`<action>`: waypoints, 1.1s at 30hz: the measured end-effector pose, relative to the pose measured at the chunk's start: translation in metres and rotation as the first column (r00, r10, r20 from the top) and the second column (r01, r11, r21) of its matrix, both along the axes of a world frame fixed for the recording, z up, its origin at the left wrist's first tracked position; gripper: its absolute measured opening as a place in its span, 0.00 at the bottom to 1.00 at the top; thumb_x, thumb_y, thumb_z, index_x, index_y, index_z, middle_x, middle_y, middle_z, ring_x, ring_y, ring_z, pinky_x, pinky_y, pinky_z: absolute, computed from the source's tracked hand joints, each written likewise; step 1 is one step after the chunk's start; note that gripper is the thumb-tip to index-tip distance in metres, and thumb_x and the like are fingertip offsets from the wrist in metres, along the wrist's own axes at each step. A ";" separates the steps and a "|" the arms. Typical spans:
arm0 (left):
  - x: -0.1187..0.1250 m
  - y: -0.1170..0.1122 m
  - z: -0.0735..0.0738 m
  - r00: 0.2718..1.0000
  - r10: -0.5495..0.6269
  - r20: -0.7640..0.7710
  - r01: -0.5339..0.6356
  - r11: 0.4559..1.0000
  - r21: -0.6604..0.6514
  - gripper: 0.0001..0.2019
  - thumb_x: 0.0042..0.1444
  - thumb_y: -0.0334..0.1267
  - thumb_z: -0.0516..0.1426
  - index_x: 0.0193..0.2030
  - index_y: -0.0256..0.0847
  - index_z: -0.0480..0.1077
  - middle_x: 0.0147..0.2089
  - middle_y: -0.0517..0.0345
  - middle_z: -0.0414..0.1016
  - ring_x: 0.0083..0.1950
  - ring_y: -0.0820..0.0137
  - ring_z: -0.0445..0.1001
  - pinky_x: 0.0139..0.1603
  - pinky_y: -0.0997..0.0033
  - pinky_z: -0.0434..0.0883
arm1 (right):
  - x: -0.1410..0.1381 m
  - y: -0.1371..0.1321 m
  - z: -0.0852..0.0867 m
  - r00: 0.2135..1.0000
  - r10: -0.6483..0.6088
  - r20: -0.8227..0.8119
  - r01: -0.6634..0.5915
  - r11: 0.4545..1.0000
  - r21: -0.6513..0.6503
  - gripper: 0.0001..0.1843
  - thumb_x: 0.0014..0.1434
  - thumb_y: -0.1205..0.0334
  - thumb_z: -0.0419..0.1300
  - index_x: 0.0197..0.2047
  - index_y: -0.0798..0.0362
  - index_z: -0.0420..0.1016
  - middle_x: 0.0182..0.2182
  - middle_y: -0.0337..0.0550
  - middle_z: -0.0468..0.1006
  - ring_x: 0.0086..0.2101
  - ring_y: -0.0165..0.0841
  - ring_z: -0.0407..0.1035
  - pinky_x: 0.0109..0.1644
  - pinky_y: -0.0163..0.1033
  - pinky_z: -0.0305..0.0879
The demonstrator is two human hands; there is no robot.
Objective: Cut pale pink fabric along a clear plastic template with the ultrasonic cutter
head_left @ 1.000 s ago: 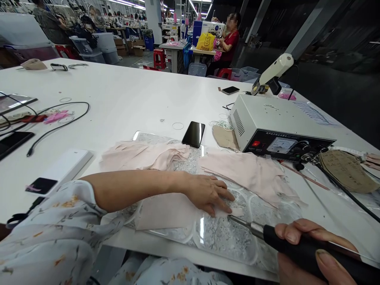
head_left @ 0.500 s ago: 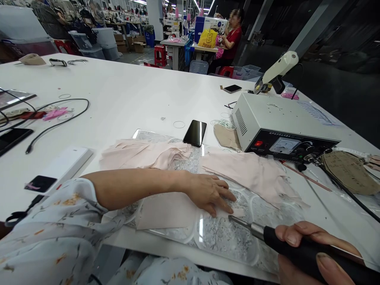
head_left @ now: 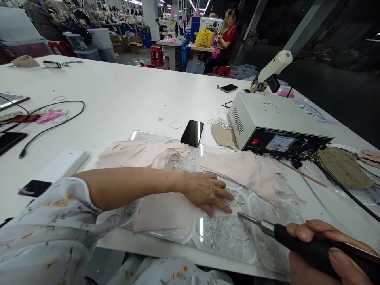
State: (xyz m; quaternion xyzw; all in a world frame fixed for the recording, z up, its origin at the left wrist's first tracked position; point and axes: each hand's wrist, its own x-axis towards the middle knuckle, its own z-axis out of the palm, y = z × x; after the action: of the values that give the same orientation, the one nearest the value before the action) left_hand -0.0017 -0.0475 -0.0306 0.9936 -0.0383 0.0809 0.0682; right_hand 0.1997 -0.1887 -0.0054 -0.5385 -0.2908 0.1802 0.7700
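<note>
My left hand (head_left: pixel 208 194) lies palm down with fingers spread, pressing on a pale pink fabric piece (head_left: pixel 163 211) that runs under the wrist. A narrow end of fabric (head_left: pixel 236 211) shows past the fingertips. Wrapped in my right hand (head_left: pixel 329 245) is a black-handled tool with a slim metal tip (head_left: pixel 270 227). Its tip touches or hovers just at that narrow end; I cannot tell which. Beneath is a clear, scuffed plastic board (head_left: pixel 225 245). Beyond my left hand lie two stacks of the same fabric, a left stack (head_left: pixel 139 154) and a right stack (head_left: pixel 237 168).
A grey control box (head_left: pixel 276 118) with a dial and a red switch stands at the right, a black cable (head_left: pixel 347 192) running from it. A phone (head_left: pixel 192 133) lies behind the stacks. At left are a white box (head_left: pixel 65 164) and a looped cable (head_left: pixel 81 107). A person (head_left: pixel 227 41) sits at a sewing machine beyond.
The tool's tip has shifted right along the fabric, away from my left fingertips, to its narrow end. My left hand stays pressed in place. The view has turned slightly.
</note>
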 end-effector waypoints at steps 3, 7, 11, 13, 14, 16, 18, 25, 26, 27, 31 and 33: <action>0.000 0.001 0.000 0.998 -0.046 0.042 0.045 0.998 0.037 0.19 0.56 0.50 0.64 0.54 0.52 0.75 0.63 0.60 0.70 0.54 0.62 0.72 0.51 0.67 0.68 | 0.002 0.000 -0.001 1.000 0.002 -0.016 -0.002 1.000 0.004 0.05 0.36 0.63 0.56 0.23 0.51 0.69 0.24 0.40 0.71 0.20 0.32 0.60 0.26 0.45 0.58; 0.001 0.003 0.002 0.981 -0.172 0.088 0.167 0.984 0.059 0.16 0.57 0.46 0.64 0.52 0.49 0.76 0.63 0.59 0.70 0.57 0.60 0.71 0.55 0.65 0.67 | 0.002 0.002 0.001 0.999 -0.026 -0.039 0.025 0.999 -0.028 0.06 0.34 0.62 0.57 0.22 0.50 0.69 0.23 0.39 0.71 0.21 0.32 0.60 0.27 0.46 0.59; 0.002 0.004 0.009 0.985 -0.166 -0.052 0.155 0.973 -0.172 0.11 0.59 0.40 0.63 0.48 0.54 0.77 0.61 0.65 0.72 0.64 0.63 0.67 0.63 0.68 0.62 | 0.003 0.003 0.001 1.000 -0.009 -0.002 0.009 0.999 -0.039 0.06 0.35 0.62 0.57 0.22 0.50 0.69 0.23 0.39 0.70 0.21 0.33 0.60 0.26 0.46 0.59; 0.003 0.003 0.013 0.978 -0.137 -0.156 0.083 0.947 -0.311 0.10 0.60 0.38 0.62 0.48 0.54 0.77 0.61 0.66 0.72 0.67 0.65 0.64 0.67 0.69 0.57 | 0.004 0.002 0.000 1.000 0.009 0.005 -0.009 0.999 -0.049 0.05 0.36 0.62 0.57 0.23 0.49 0.68 0.24 0.39 0.70 0.21 0.33 0.60 0.26 0.46 0.59; 0.003 0.002 0.014 0.974 -0.118 -0.194 0.039 0.929 -0.369 0.10 0.59 0.37 0.63 0.47 0.53 0.77 0.61 0.66 0.72 0.68 0.66 0.62 0.69 0.70 0.56 | 0.004 0.001 -0.001 1.000 0.010 0.006 -0.010 0.999 -0.049 0.05 0.37 0.62 0.56 0.23 0.49 0.68 0.24 0.39 0.70 0.22 0.33 0.59 0.26 0.45 0.59; 0.004 0.002 0.015 0.968 -0.087 -0.235 -0.030 0.891 -0.454 0.10 0.57 0.36 0.64 0.46 0.51 0.78 0.61 0.65 0.72 0.69 0.66 0.61 0.70 0.71 0.54 | 0.006 0.000 -0.003 1.000 0.011 0.006 -0.011 0.999 -0.042 0.05 0.37 0.62 0.56 0.24 0.49 0.69 0.24 0.39 0.70 0.22 0.33 0.59 0.27 0.45 0.59; 0.004 0.002 0.013 0.968 -0.081 -0.237 -0.046 0.874 -0.485 0.09 0.56 0.35 0.65 0.44 0.49 0.78 0.61 0.63 0.72 0.70 0.66 0.61 0.71 0.70 0.53 | 0.008 0.000 -0.004 1.000 0.013 0.005 -0.013 1.000 -0.028 0.05 0.38 0.63 0.56 0.24 0.49 0.69 0.24 0.40 0.70 0.22 0.32 0.58 0.27 0.45 0.59; 0.004 0.007 0.002 0.981 -0.139 -0.138 0.061 0.886 -0.460 0.05 0.56 0.36 0.65 0.40 0.46 0.77 0.60 0.60 0.73 0.69 0.63 0.62 0.71 0.70 0.53 | 0.011 0.002 -0.007 1.000 0.024 -0.018 -0.025 1.000 -0.017 0.06 0.38 0.62 0.55 0.25 0.50 0.69 0.25 0.40 0.70 0.22 0.31 0.58 0.27 0.45 0.60; 0.004 0.007 0.002 0.981 -0.138 -0.140 0.056 0.879 -0.473 0.04 0.56 0.36 0.65 0.39 0.46 0.77 0.60 0.61 0.73 0.69 0.63 0.62 0.71 0.70 0.52 | 0.011 0.002 -0.007 1.000 0.023 -0.016 -0.023 1.000 -0.017 0.06 0.38 0.63 0.55 0.25 0.50 0.69 0.25 0.40 0.70 0.22 0.31 0.59 0.27 0.45 0.59; 0.004 0.008 0.002 0.979 -0.135 -0.152 0.044 0.870 -0.491 0.04 0.56 0.35 0.65 0.39 0.46 0.77 0.60 0.62 0.73 0.69 0.64 0.62 0.72 0.71 0.51 | 0.011 0.003 -0.007 1.000 0.021 -0.014 -0.021 1.000 -0.021 0.06 0.38 0.63 0.55 0.25 0.50 0.69 0.25 0.40 0.70 0.22 0.32 0.59 0.27 0.44 0.59; 0.004 0.009 0.001 0.971 -0.122 -0.204 -0.017 0.820 -0.572 0.05 0.55 0.34 0.66 0.38 0.47 0.76 0.61 0.64 0.72 0.70 0.65 0.60 0.72 0.73 0.50 | 0.012 0.005 -0.007 1.000 0.016 -0.025 -0.016 0.999 -0.028 0.07 0.37 0.63 0.55 0.25 0.51 0.69 0.26 0.41 0.70 0.22 0.32 0.60 0.26 0.45 0.59; 0.003 0.010 -0.001 0.978 -0.113 -0.176 -0.015 0.802 -0.597 0.05 0.54 0.34 0.66 0.37 0.47 0.76 0.60 0.65 0.73 0.69 0.66 0.61 0.71 0.73 0.51 | 0.012 0.007 -0.005 0.999 0.016 -0.038 -0.018 0.999 -0.044 0.07 0.36 0.62 0.56 0.23 0.51 0.69 0.25 0.42 0.71 0.21 0.32 0.60 0.25 0.45 0.60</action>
State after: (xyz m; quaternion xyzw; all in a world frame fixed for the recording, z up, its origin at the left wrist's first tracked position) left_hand 0.0017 -0.0375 -0.0315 0.9237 -0.0296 -0.0149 0.3816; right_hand 0.2122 -0.1822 -0.0104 -0.5493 -0.2768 0.2031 0.7618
